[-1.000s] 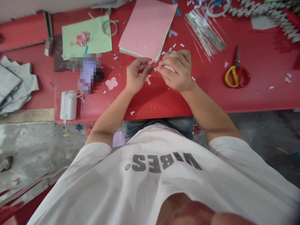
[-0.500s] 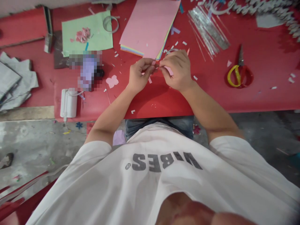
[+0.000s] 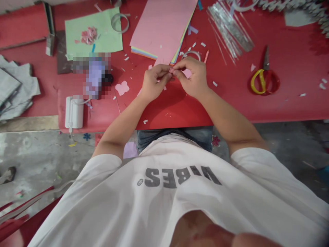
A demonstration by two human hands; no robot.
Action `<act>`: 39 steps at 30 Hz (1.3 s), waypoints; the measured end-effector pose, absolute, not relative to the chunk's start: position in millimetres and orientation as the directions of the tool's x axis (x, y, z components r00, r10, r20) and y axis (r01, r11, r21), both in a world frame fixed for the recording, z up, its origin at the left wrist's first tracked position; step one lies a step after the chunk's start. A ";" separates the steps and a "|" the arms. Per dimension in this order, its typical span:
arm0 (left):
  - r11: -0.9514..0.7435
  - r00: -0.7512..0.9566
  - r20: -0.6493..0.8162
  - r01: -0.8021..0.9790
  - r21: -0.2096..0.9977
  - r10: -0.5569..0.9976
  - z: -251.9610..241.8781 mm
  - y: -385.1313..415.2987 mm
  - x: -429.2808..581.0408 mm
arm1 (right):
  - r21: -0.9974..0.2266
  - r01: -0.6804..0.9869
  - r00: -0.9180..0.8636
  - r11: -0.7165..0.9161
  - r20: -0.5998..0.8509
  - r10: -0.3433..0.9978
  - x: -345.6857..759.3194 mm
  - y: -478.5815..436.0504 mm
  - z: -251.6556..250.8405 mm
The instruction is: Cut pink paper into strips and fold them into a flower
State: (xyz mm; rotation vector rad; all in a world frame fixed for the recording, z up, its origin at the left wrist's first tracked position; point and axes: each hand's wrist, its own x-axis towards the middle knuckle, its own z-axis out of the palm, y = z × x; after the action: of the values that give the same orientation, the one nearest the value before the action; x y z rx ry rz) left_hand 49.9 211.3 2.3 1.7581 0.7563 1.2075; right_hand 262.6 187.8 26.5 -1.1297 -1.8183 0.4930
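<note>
A red-covered surface (image 3: 180,111) carries a stack of rectangular pastel paper sheets, pink on top (image 3: 161,31), toward its far edge. Nearer the front edge, the left hand (image 3: 154,82) and right hand (image 3: 194,77) together pinch a tiny pink paper piece (image 3: 171,70).

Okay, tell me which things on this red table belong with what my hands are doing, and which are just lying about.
Belongs, as far as I can judge: small pink piece, pinched between left hand and right hand; pink-topped paper stack; perhaps scissors.
Probably just lying about: white device with cable; grey sheets; silvery strips.
</note>
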 end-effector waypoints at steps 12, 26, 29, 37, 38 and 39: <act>-0.299 0.330 0.262 0.066 0.952 0.907 16.4 205.2 53.9 | -0.639 0.560 -0.196 0.528 0.516 0.834 266.4 188.6 38.2; -0.353 0.344 0.307 0.080 0.932 0.888 13.1 200.8 52.4 | -0.565 0.566 -0.262 0.601 0.567 0.781 273.8 197.0 26.1; -0.333 0.345 0.288 0.077 0.940 0.893 13.8 200.9 52.2 | -0.570 0.569 -0.257 0.592 0.561 0.787 272.6 195.1 27.4; -0.262 0.357 0.219 0.076 0.962 0.908 9.1 204.0 55.4 | -0.568 0.574 -0.273 0.590 0.547 0.792 272.8 198.2 25.0; -0.272 0.359 0.229 0.074 0.959 0.905 9.0 204.0 55.8 | -0.563 0.581 -0.270 0.588 0.548 0.792 272.7 198.2 24.7; -0.284 0.361 0.241 0.071 0.956 0.901 9.1 203.9 56.1 | -0.558 0.588 -0.266 0.585 0.549 0.792 272.4 197.9 24.7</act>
State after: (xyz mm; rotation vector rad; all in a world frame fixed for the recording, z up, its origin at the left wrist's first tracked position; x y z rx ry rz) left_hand 56.1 203.9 9.1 1.6444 0.8823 1.0624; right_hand 272.4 197.9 24.7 -1.1012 -1.9734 0.3060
